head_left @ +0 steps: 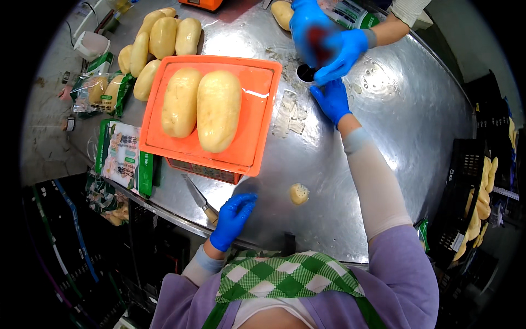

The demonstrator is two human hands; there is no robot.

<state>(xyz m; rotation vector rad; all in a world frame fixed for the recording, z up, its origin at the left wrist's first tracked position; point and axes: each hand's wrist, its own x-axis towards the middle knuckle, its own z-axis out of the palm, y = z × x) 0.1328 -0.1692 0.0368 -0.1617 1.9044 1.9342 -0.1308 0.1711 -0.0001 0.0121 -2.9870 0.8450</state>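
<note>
My left hand [234, 221], in a blue glove, is beside the wooden handle of a knife [197, 193] at the table's near edge; its fingers are loosely bent and hold nothing visible. My right hand [333, 102], also blue-gloved, reaches far forward, thumb apart from the fingers. Its fingertips meet a co-worker's blue-gloved hands [342, 52], which partly hide them. A blurred dark red patch shows between those hands. Two peeled lotus root segments [219, 111] lie side by side on the orange tray of a scale [262, 118]. A small cut lotus root piece [299, 194] sits right of my left hand.
More lotus roots [163, 38] are piled beyond the scale at the left. Green-and-white packages [125, 156] lie along the left edge. A round hole [307, 73] opens in the metal table [427, 137]. Black crates [459, 192] with lotus roots stand at the right.
</note>
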